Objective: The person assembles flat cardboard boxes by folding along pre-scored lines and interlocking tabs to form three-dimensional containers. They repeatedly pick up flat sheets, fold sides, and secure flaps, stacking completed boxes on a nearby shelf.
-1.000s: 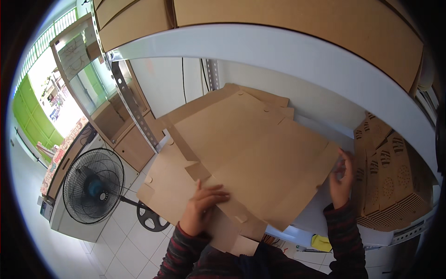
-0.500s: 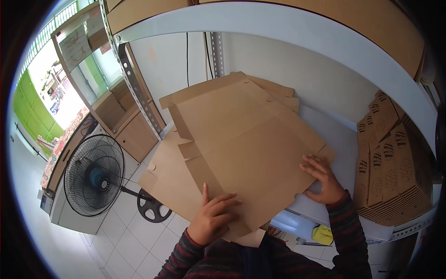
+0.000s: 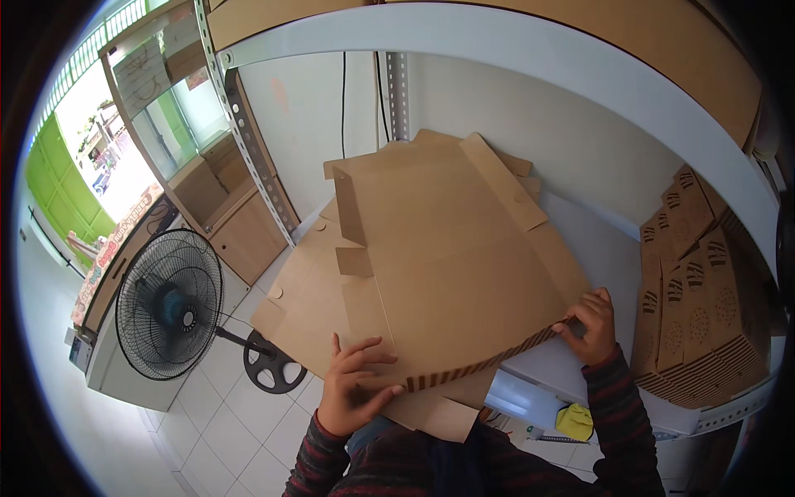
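Observation:
A flat brown cardboard box blank (image 3: 472, 240) lies before me with creased side flaps. Its front flap (image 3: 489, 358) is bent up, showing dark stripes along the near edge. At the right front corner, my right hand (image 3: 590, 327) pinches this flap between thumb and curled fingers. By the left front corner is my left hand (image 3: 352, 388), its fingers spread over the cardboard and its thumb against the flap's end. More flat cardboard (image 3: 298, 306) lies underneath, sticking out to the left, at the back and toward my body.
A pale shelf surface (image 3: 609, 240) carries the cardboard. Stacked folded boxes (image 3: 696, 306) stand on the right. To the left are a standing fan (image 3: 170, 306) and a wood-and-glass cabinet (image 3: 244, 232). A white shelf beam (image 3: 513, 33) crosses above. A yellow cloth (image 3: 574, 421) hangs low near my right arm.
The blank has turned and straightened, and its near flap now stands bent up. My right hand has closed on the right corner; my left hand has shifted slightly left along the near edge.

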`<state>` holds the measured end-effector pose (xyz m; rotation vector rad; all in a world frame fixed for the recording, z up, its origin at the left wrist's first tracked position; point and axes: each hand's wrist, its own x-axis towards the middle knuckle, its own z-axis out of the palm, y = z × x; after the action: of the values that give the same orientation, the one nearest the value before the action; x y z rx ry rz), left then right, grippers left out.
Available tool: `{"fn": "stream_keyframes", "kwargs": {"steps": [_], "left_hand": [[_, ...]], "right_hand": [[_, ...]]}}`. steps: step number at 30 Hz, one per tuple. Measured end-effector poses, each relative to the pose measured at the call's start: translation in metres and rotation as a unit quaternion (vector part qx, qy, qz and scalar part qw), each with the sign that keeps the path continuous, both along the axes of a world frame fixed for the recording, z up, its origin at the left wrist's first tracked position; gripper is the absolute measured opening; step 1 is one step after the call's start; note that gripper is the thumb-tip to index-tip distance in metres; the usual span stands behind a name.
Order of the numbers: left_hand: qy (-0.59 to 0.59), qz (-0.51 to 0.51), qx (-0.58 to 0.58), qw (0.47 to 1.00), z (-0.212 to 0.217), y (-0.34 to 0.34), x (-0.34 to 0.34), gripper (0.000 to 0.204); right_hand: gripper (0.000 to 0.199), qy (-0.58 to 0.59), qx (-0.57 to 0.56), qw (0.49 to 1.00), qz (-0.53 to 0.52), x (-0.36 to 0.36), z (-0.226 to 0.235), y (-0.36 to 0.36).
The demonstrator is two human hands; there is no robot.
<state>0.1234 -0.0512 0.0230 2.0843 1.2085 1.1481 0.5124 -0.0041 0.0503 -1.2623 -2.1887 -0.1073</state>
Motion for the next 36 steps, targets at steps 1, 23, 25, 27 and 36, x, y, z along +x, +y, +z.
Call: {"fn": "stream_keyframes", "kwargs": {"steps": [1, 23, 25, 27, 36], "left_hand": [[-0.014, 0.028, -0.008, 0.999, -0.003, -0.002, 0.002, 0.013], [0.205, -0.137, 0.489, 0.836, 0.140, 0.000, 0.084, 0.021], [0.147, -0.085, 0.564, 0.808, 0.135, 0.000, 0.111, 0.023], [0.098, -0.025, 0.626, 0.773, 0.135, 0.006, 0.133, 0.022], [0.178, -0.012, 0.637, 0.750, 0.138, -0.009, 0.136, 0.021]], "right_hand": [[0.030, 0.020, -0.016, 1.000, -0.009, -0.004, -0.003, 0.000], [0.029, 0.141, -0.115, 0.983, -0.036, -0.010, -0.031, 0.016], [0.029, 0.161, -0.114, 0.980, -0.040, -0.008, -0.031, 0.012], [0.029, 0.158, -0.117, 0.980, -0.044, -0.008, -0.027, 0.010], [0.028, 0.143, -0.123, 0.982, -0.035, -0.009, -0.026, 0.014]]}}
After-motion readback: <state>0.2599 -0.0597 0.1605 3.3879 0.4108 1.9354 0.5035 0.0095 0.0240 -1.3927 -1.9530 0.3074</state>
